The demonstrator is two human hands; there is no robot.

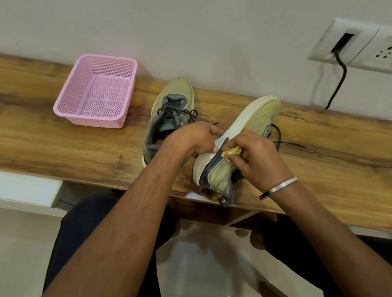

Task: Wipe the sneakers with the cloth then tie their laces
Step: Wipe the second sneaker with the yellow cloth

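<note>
Two yellow-green sneakers with dark laces lie on the wooden table (32, 116). The left sneaker (171, 106) stands upright with its toe towards the wall. The right sneaker (244, 136) is tipped on its side, its pale sole facing left and up. My left hand (193, 138) grips this tipped sneaker by the sole near the heel. My right hand (254, 155) holds a small yellow cloth (231, 152) bunched in its fingers and presses it against the sneaker's side by the sole edge. Loose laces (288, 143) trail on the table to the right.
An empty pink plastic basket (87, 106) stands on the table to the left of the sneakers. A wall socket plate (352, 43) with a black cable is on the wall at the right. The table's front edge runs just under my wrists.
</note>
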